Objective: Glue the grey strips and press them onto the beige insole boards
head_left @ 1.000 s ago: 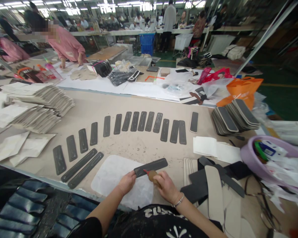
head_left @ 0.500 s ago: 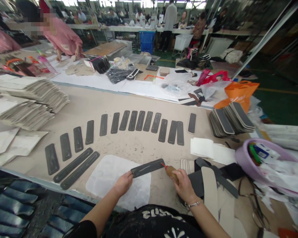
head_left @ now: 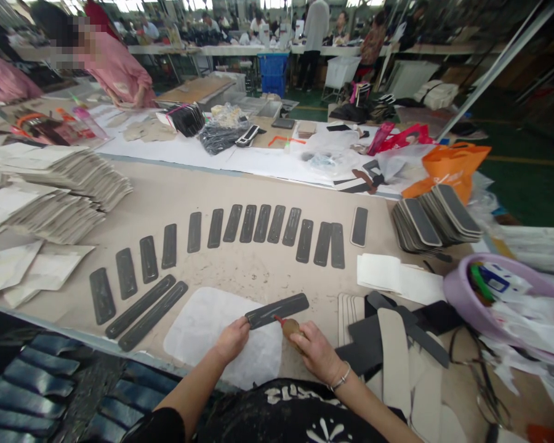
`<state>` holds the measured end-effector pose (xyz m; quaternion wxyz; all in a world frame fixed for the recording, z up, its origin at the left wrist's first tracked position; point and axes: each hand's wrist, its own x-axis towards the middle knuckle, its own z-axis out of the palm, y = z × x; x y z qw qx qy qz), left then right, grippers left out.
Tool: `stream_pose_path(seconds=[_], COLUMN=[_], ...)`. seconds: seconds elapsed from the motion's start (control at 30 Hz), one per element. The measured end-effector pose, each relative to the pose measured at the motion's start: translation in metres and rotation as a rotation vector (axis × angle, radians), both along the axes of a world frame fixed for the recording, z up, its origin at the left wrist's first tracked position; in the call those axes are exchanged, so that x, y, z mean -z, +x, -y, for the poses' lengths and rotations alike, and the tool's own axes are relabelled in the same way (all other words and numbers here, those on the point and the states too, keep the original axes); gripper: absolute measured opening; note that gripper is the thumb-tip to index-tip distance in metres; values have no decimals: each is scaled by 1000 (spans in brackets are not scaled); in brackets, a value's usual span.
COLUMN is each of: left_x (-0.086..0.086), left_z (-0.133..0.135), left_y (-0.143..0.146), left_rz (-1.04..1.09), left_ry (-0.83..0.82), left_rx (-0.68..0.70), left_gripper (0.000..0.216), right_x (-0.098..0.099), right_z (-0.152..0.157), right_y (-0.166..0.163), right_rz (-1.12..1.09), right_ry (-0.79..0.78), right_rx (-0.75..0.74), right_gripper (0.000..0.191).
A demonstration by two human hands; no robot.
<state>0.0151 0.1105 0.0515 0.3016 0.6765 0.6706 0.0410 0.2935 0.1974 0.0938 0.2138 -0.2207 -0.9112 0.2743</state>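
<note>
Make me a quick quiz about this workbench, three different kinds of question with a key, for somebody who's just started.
1. What does the right hand hold?
2. True or false: the left hand holds the dark grey strip by its left end.
3. What colour is the basin at the right of the bench? a) green b) light purple c) yellow

Key:
1. A brown, red-tipped bottle.
2. True.
3. b
</note>
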Motion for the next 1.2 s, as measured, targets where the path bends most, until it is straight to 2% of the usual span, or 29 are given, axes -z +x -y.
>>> stream_pose_path(seconds=[0.27,0.47,0.63,0.9,1.07,1.2], left_x=[8,12,8,10,12,11], left_z=[1,2,0,1,1,1], left_y=[-1,-2,-1,-1,-1,-1], left_rz=[-40,-40,-43,-17,-10,-12], left_ry=[-20,5,-4,3,5,-6], left_rx=[10,39,15,6,-4,-6], left_gripper=[26,27,25,24,24,24], right_x=[0,6,10,8,4,4], right_z=[-22,-33,-34,-16,-4,-3], right_y=[50,52,51,57,36,17], right_rz=[51,7,12,42,-4,-47], right_ry=[-4,14,10,-34,-96,-82], right_rx=[208,340,346,363,315,262], right_gripper=[48,41,40,42,43,43])
